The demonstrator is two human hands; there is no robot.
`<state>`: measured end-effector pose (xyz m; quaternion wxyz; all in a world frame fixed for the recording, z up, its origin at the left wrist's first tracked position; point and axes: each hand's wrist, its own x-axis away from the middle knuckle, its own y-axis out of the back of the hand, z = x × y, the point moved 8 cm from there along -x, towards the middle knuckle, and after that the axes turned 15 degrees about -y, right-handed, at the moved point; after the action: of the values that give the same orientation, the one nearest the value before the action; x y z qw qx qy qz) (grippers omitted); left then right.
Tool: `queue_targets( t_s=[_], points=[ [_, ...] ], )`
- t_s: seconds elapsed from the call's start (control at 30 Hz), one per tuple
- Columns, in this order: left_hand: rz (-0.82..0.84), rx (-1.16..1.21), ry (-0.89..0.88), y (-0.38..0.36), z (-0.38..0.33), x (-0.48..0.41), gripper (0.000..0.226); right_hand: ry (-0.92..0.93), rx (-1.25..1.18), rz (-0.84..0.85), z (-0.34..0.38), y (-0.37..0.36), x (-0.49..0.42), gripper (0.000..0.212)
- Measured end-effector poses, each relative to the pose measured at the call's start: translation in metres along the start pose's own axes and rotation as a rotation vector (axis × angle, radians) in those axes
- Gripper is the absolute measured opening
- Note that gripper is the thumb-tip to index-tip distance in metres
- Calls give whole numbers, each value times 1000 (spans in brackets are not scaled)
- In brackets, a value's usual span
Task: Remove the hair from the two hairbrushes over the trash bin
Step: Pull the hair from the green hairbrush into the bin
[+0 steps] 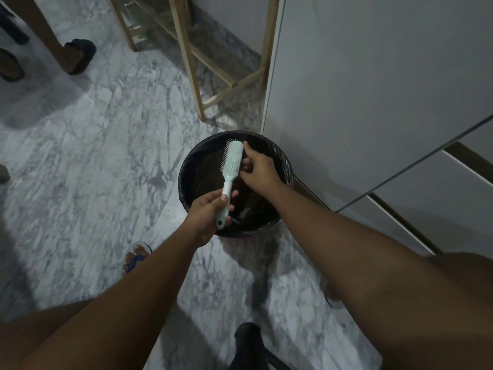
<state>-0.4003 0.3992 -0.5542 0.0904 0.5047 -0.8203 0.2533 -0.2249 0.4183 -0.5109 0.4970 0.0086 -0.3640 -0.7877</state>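
Observation:
A pale mint hairbrush [231,162] is held over a round trash bin [186,169] lined with a black bag. My left hand [209,213] is wrapped around the brush's handle, its head pointing away from me. My right hand [257,169] rests against the right side of the brush head, fingertips pinching at the bristles near the tip. Whether it grips any hair I cannot tell. Dark clumps lie at the bottom of the bin. A second hairbrush is not in sight.
The bin stands on a grey marble floor against a white cabinet [373,89]. A wooden shelf frame [192,62] stands behind it. Another person's feet in dark slippers [77,54] are at the top left. My own sandalled foot [136,256] is near the bin.

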Motion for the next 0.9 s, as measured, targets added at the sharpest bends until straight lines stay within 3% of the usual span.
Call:
queue_targets(
  t_s=[0.07,0.13,0.53,0.63,0.7,0.77,0.83,0.9],
  points=[
    [-9,7,-6,1,-1,-1,31,47,-18,-97,5,11,1,45],
    [-29,29,-7,3,-1,-2,31,83,-57,-178,8,21,5,25],
    [-141,84,-31,5,-2,-4,28,336,-325,-714,28,88,33,15],
    [-140,80,-33,4,-3,-5,28,176,-173,-581,10,70,20,24],
    [-131,46,-32,3,-3,-5,28,7,-31,-356,-2,46,9,34],
    [-120,18,-29,2,-1,-5,28,-157,-75,-76,-10,19,7,55],
    [-100,-10,-28,1,1,-4,28,-209,-104,120,-6,-3,9,75],
    [-79,-46,-26,0,2,-3,29,-141,-75,135,2,-10,10,57]
  ],
)
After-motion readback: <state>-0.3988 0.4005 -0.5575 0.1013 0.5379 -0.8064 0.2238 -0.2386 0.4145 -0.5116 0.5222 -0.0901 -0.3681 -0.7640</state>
